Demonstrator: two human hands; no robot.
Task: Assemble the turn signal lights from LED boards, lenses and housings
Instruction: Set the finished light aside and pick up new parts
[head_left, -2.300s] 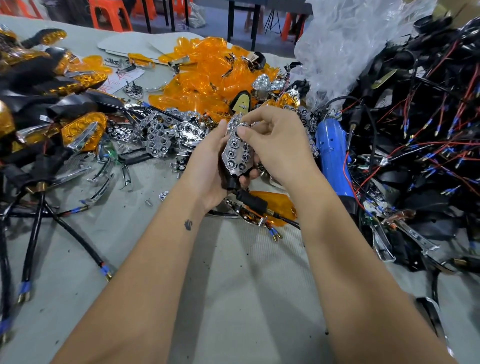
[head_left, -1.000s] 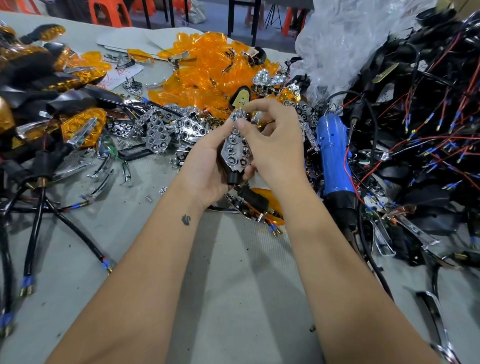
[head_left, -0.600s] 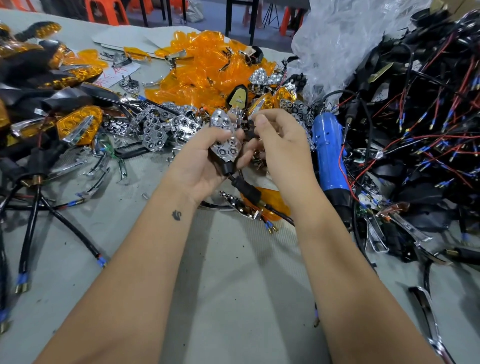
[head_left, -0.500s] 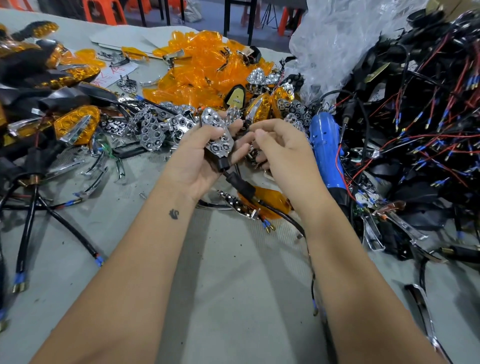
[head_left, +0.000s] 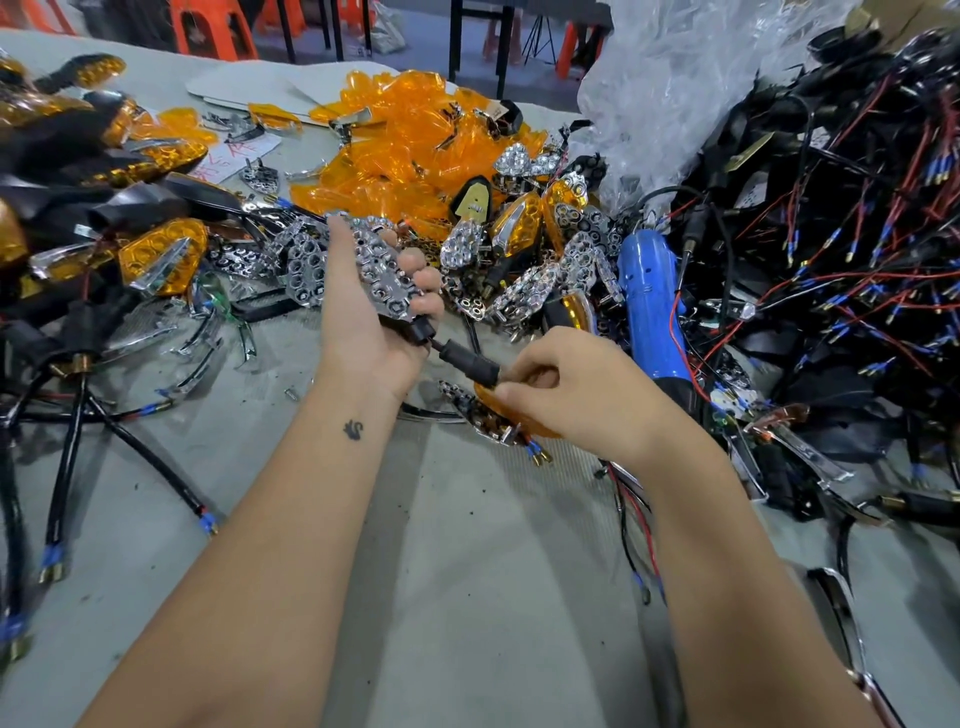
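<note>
The left hand (head_left: 371, 317) is gripping a black housing with a chrome reflector (head_left: 382, 275) seated in it, fingers curled round the right edge, thumb along the left. The black stalk (head_left: 465, 361) is sticking out toward the near right. The right hand (head_left: 576, 395) is pinching the stalk's near end, or the wire there; fingers curled tight, exact contact hidden. Red and black leads (head_left: 631, 525) are trailing down from under the right wrist.

Step looks like pulling the wire through the stalk so the board sits flat; next up is likely a lens. That calls for freeing the right hand and reaching far to the orange lens pile (head_left: 410, 150).

An orange lens (head_left: 524, 421) is lying on the table (head_left: 467, 571) just under the right hand, more chrome reflectors (head_left: 519, 291) right of the left hand. A blue screwdriver (head_left: 652, 306) is lying further right, beside the wiring heap (head_left: 831, 249). Finished lights (head_left: 161, 254) are piling at left.
</note>
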